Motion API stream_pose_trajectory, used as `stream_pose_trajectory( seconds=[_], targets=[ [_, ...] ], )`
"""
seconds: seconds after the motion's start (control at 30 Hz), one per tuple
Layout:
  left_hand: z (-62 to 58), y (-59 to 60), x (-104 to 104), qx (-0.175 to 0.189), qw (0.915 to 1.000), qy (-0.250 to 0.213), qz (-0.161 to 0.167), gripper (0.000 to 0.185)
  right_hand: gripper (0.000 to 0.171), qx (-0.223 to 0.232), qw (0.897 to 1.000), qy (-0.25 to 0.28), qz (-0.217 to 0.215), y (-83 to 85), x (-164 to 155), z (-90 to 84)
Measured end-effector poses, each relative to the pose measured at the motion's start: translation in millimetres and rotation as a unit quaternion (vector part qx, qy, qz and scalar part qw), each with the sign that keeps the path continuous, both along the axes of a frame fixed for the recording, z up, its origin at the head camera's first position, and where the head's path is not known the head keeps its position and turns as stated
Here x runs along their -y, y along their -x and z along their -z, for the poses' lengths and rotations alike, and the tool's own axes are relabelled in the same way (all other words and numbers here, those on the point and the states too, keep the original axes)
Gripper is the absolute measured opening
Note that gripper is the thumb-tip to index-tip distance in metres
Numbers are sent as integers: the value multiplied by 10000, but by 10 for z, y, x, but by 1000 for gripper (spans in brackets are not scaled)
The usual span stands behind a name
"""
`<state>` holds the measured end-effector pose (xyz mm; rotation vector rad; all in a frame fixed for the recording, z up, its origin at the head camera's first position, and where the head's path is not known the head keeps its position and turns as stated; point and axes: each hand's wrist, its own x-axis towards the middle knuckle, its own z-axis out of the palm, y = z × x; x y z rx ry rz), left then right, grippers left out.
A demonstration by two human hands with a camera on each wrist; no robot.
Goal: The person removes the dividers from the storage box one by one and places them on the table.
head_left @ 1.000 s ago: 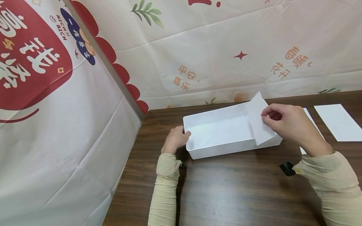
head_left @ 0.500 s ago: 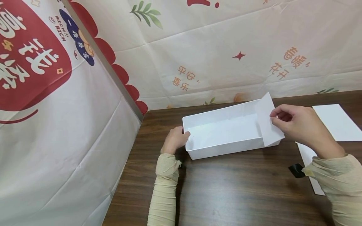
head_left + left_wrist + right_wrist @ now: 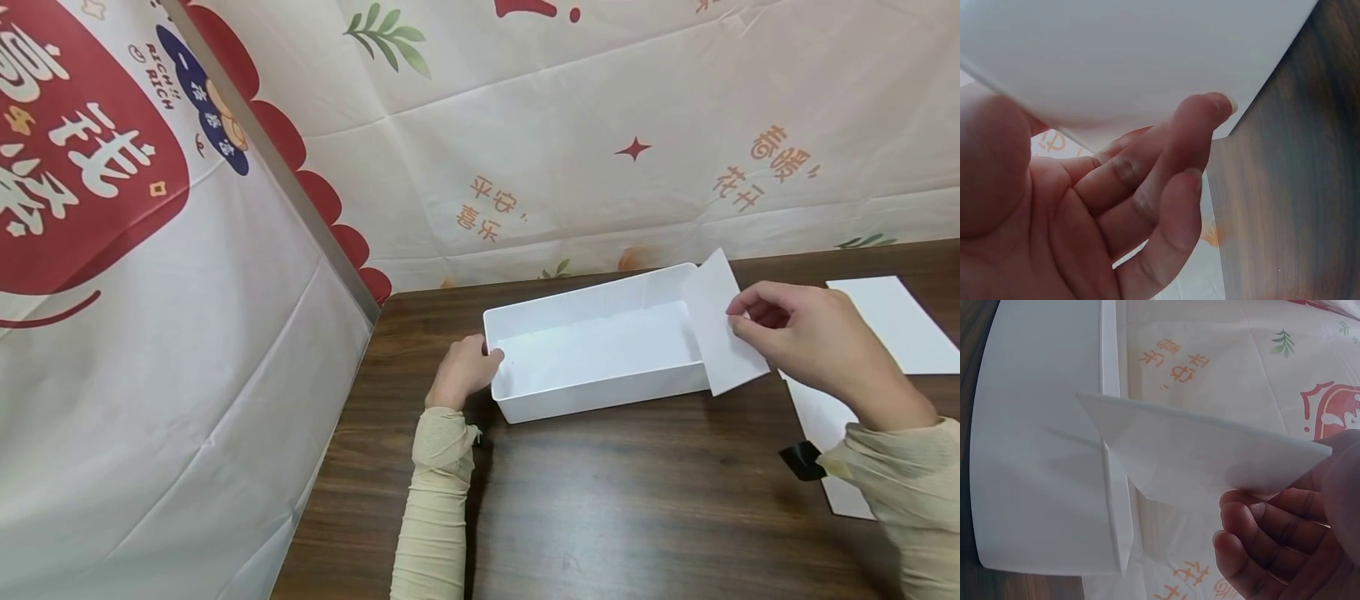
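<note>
A long white open-topped box [image 3: 600, 386] sits slightly turned on the brown wooden table [image 3: 600, 517]. At its left end my left hand [image 3: 461, 372] grips the end wall, thumb over the rim and fingers outside; the left wrist view shows those fingers against the box's wall [image 3: 1135, 56]. My right hand [image 3: 817, 342] pinches a thin white card [image 3: 722, 325] by its right side. The card tilts over the box's right end and hides that end's rim. From the right wrist, the card [image 3: 1191, 447] appears above the box's outer side [image 3: 1041, 462], with fingertips at its lower edge.
Two more flat white sheets lie on the table at the right, one farther back [image 3: 903, 321] and one nearer [image 3: 817, 417], partly under my right arm. A black strap end [image 3: 801, 461] sticks out at my right cuff. A printed cloth [image 3: 570, 167] hangs behind the table.
My right hand has drawn the card rightward, from over the box's inside to its right end, slowing in the last half second. The left hand and the box have barely moved.
</note>
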<state>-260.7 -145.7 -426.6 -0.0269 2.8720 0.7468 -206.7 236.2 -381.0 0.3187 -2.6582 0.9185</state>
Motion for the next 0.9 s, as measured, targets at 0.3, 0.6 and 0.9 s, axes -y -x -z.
stream_pose_trajectory(
  seconds=[0.3, 0.6, 0.9],
  targets=[
    [3, 9, -11, -8, 10000, 22, -5, 33, 6, -215, 9998, -23, 54, -44, -140, 33],
    [-6, 9, -15, -7, 10000, 7, 8, 33, 9, -271, 9992, 287, 11, -91, -260, 71],
    [-12, 1, -5, 17, 10000, -2, 20, 31, 9, -91, 9983, 569, -48, -175, -384, 87]
  ],
)
